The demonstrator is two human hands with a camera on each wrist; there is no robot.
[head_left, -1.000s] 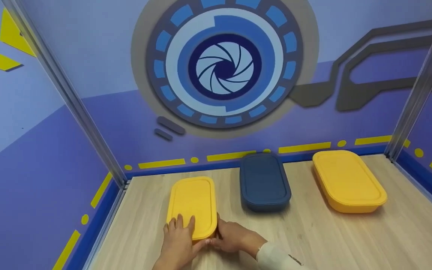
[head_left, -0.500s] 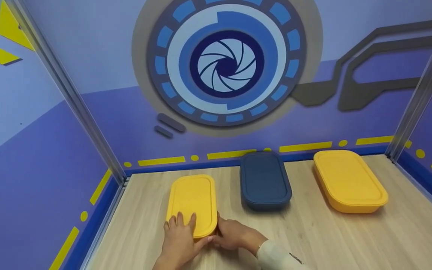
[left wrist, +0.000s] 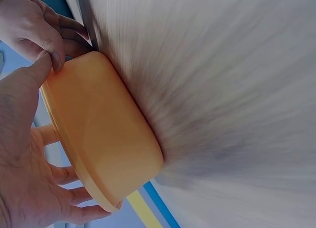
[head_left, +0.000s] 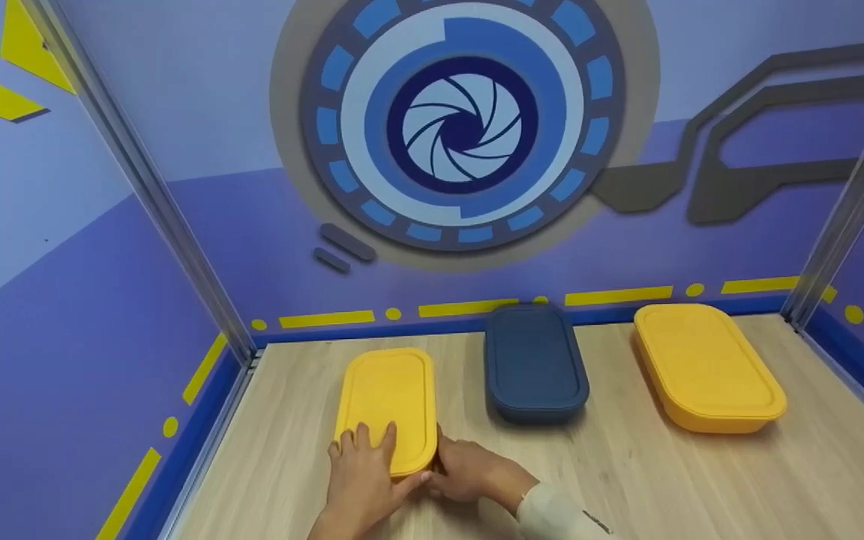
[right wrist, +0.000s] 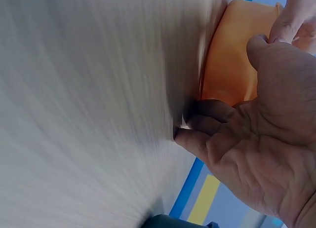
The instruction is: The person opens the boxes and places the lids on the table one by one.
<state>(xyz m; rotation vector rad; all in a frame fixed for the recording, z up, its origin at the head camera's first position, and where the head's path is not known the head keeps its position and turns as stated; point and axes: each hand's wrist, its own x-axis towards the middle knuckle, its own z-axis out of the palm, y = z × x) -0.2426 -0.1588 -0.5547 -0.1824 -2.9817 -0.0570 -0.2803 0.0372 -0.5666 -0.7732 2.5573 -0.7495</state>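
A yellow lidded food container point(head_left: 394, 382) lies flat on the table at the left, its lid seated on top. My left hand point(head_left: 361, 480) rests on the near left part of the lid with fingers spread, its thumb at the near right corner. In the left wrist view those fingers point(left wrist: 64, 174) reach across the lid. My right hand point(head_left: 469, 471) holds the container's right side near that corner, thumb tip close to the left thumb. The right wrist view shows the right fingers point(right wrist: 202, 134) bent low against the container's wall point(right wrist: 224, 72), close to the tabletop.
A dark blue lidded container point(head_left: 535, 360) stands to the right, near the back wall. Farther right is a second yellow container point(head_left: 709, 364), wider-looking and lidded. Printed wall panels point(head_left: 207, 262) and metal corner posts point(head_left: 154, 195) border the wooden table point(head_left: 627, 480).
The head view has shifted slightly. Both hands keep nearly the same place on the yellow container, and its lid shows no visible movement.
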